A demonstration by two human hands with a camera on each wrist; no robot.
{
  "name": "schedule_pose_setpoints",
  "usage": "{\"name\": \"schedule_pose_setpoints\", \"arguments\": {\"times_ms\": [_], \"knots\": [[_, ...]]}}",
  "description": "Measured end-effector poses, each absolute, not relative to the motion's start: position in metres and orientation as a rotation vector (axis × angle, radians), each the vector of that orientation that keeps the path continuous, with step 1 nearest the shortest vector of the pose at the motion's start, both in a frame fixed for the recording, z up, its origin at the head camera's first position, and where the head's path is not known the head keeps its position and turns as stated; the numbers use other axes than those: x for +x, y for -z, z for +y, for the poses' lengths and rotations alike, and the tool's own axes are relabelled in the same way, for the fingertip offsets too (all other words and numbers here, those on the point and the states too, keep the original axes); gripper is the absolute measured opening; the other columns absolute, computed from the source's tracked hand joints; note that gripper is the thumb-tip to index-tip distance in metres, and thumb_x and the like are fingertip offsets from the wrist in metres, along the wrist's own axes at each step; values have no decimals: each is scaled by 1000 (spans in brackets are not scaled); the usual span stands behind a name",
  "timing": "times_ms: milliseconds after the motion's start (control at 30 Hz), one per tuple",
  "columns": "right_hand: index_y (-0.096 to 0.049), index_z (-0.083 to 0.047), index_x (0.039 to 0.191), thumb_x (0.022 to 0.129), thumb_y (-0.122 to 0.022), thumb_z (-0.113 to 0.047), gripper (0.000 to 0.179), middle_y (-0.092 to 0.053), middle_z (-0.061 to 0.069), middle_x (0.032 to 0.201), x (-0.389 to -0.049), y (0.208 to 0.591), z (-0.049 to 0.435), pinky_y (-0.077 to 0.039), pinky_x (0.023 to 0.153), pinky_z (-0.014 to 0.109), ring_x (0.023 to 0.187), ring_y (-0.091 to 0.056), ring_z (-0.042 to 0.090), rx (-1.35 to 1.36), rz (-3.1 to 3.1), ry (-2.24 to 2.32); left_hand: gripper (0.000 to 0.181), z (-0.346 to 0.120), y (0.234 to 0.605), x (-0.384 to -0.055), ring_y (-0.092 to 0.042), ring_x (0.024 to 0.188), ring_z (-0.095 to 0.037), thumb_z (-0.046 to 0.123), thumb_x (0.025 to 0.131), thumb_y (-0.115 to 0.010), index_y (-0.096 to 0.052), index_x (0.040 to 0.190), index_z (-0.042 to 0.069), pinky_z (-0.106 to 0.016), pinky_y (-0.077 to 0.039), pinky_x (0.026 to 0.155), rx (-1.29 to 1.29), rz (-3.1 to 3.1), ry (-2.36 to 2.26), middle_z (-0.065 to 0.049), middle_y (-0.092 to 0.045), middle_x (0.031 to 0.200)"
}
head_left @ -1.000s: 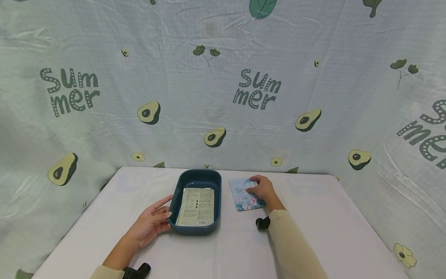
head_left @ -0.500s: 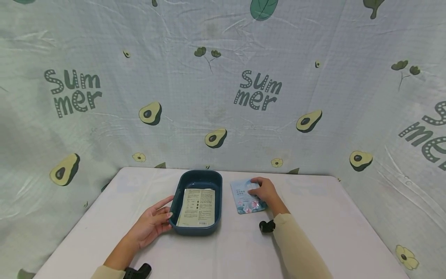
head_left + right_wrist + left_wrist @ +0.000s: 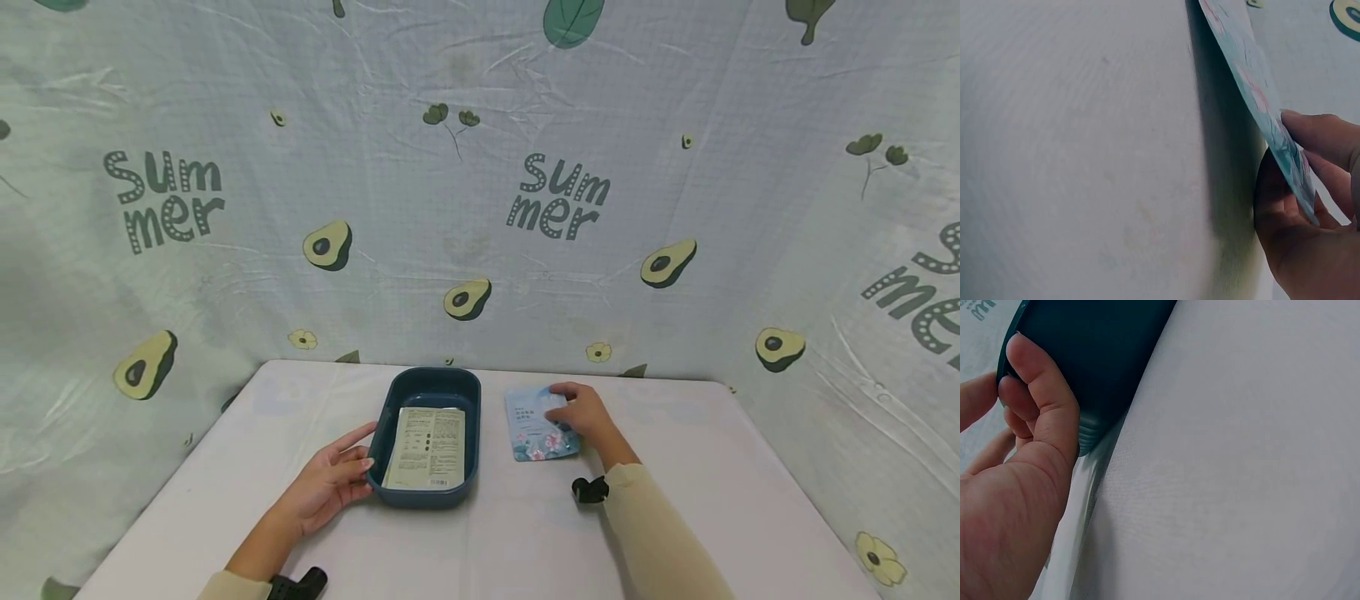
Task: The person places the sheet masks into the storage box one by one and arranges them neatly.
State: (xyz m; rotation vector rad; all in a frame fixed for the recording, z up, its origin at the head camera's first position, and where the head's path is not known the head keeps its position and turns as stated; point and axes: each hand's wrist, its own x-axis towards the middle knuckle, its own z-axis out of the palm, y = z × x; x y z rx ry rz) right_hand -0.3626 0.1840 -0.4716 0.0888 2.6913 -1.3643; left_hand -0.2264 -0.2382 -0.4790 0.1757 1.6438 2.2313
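A deep blue rectangular plastic tray stands on the table, with a flat pale printed packet lying in it, its barcode side up. At the tray's left wall my left hand holds the rim, its fingers bent against the side; the left wrist view shows fingertips on the blue tray wall. To the right of the tray, my right hand pinches a light blue sachet with pink flowers by its right edge. In the right wrist view this sachet tilts above the white surface and casts a shadow.
A white cloth covers the table. Behind it hangs a pale curtain with avocado prints and lettering. Each wrist wears a black device, one on the left and one on the right.
My right hand has drawn the light blue sachet slightly to the right, away from the tray. My left hand stays at the tray's side. The head view has shifted a little.
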Motion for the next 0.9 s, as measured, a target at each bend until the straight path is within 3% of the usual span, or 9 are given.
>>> {"name": "schedule_pose_setpoints", "arguments": {"times_ms": [333, 600, 900], "knots": [[-66, -16, 136, 88, -78, -14, 50, -50, 19, 149, -362, 477, 196, -40, 115, 55, 131, -47, 35, 66, 2623, 1428, 78, -239, 480, -227, -67, 88, -11, 3, 103, -54, -7, 165, 7, -24, -57, 77, 162, 1639, -2229, 2, -63, 111], [-69, -15, 132, 89, -76, -13, 44, -55, 16, 146, -355, 478, 202, -44, 112, 51, 124, -52, 32, 13, 2594, 1419, 78, -240, 479, -226, -67, 89, -11, 4, 103, -55, -7, 165, 7, -24, -57, 78, 166, 1647, -2223, 0, -63, 112], [-71, -13, 130, 87, -78, -11, 44, -49, 17, 154, -349, 479, 206, -37, 118, 56, 144, -43, 37, -4, 2570, 1465, 79, -240, 480, -227, -68, 89, -11, 4, 103, -55, -7, 165, 6, -24, -57, 77, 177, 1629, -2234, 0, -63, 112]]}}
